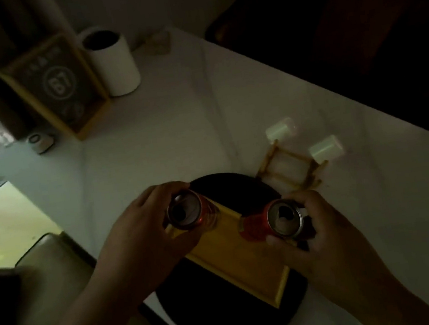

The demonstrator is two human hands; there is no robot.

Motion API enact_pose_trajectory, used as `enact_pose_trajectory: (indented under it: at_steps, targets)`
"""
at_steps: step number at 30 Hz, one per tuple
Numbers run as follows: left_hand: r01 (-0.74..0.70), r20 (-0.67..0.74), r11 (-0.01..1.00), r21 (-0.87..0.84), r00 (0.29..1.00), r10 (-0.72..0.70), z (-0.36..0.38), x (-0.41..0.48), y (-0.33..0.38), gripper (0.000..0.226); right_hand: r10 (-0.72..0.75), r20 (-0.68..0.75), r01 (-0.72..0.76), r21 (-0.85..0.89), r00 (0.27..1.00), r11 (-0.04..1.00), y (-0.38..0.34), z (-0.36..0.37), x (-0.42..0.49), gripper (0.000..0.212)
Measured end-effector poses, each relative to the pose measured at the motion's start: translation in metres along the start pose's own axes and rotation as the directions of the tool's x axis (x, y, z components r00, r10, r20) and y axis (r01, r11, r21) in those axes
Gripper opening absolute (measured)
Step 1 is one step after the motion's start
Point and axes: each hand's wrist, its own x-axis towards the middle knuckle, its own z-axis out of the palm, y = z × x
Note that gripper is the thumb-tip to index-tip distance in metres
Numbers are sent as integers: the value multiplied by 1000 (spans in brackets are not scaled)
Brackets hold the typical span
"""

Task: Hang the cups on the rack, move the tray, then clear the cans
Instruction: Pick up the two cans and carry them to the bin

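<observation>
Dim lighting, head view looking down at a white table (240, 99).

Left hand (146, 234) is wrapped around a red aluminium drink can (187, 210), fingers curled on its far side, thumb on the near side. The can is upright with its opened top facing the camera. It sits over the far-left corner of a yellow rectangular wooden tray (237, 263); can't tell whether it is lifted or resting on the tray.

Right hand (323, 232) is closed around a second red aluminium drink can (283, 218), also upright with its opened top visible, at the tray's far-right edge. Same there: contact with the tray is unclear.

The tray lies at an angle on a round black mat (238, 186) near the table's front edge.

Just beyond the right hand stands a small wooden rack (288, 169) of light sticks, with two pale white cups (280, 129) (326, 147) on its far side, mouths pointing outward. The hang points are too dark to resolve.

Far-left part of the table: a tall white cylindrical bin (116, 66), a yellow-framed dark sign board (58, 84) leaning beside it, and a small white gadget (40, 141) in front of the sign.
</observation>
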Motion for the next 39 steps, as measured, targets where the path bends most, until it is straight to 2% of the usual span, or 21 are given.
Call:
enact_pose_trajectory:
  at_steps: [8,12,17,21,25,32,36,39]
  targets:
    - [230,-149,973,-20,962,-231,-47,-50,-84,72,-142,135,141,24,981,990,-64,90,36,71]
    - [349,-233,936,-35,908,-347,-62,-83,-126,73,-211,302,220,3,930,975,-96,133,44,75]
    - [464,-309,884,-66,833,-460,-70,-125,-170,71,-318,389,334,27,864,942,-130,192,39,63]
    - [516,-317,852,-83,797,-514,-66,-152,-198,72,-314,492,295,119,812,948,-139,237,25,66]
    - [570,-304,818,-79,768,-564,-55,-176,-229,71,-283,570,267,115,771,957,-140,278,6,67]
    - [658,-225,751,-61,723,-653,-17,-211,-291,70,-93,650,62,70,754,996,-115,335,-23,59]
    - [662,-172,746,-64,729,-662,20,-211,-314,66,38,645,-61,14,763,998,-87,355,-30,57]
    - [635,-124,771,-43,762,-635,52,-200,-321,62,107,645,-100,-47,757,994,-66,364,-39,65]
